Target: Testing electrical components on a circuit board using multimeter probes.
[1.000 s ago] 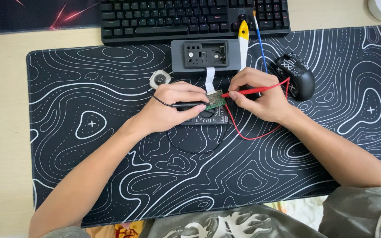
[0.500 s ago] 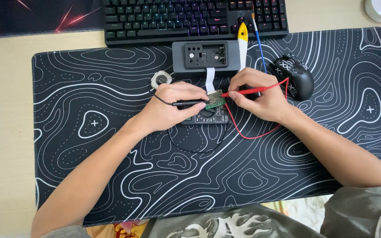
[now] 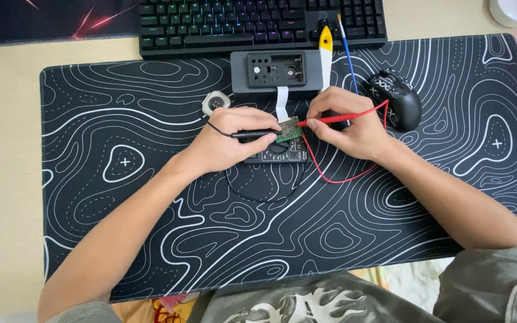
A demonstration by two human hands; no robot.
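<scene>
**Two probes on a small circuit board**

The left hand [image 3: 225, 140] pinches a thin black probe [image 3: 255, 134]; the right hand [image 3: 348, 122] grips a slim red probe [image 3: 336, 119]. Both tips meet the small green circuit board [image 3: 289, 129] mid-mat, before a grey rectangular case [image 3: 276, 72] and black keyboard [image 3: 258, 24].

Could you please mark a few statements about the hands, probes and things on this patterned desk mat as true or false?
1. The left hand holds a thin black probe to the small green circuit board. True.
2. The right hand holds a blue probe. False: its slim probe is red, with a red wire looping over the mat.
3. The black computer mouse lies right of the right hand. True.
4. The backlit black keyboard sits at the mat's near edge. False: it lies along the far edge.
5. The grey rectangular case lies beyond the board. True.
</scene>
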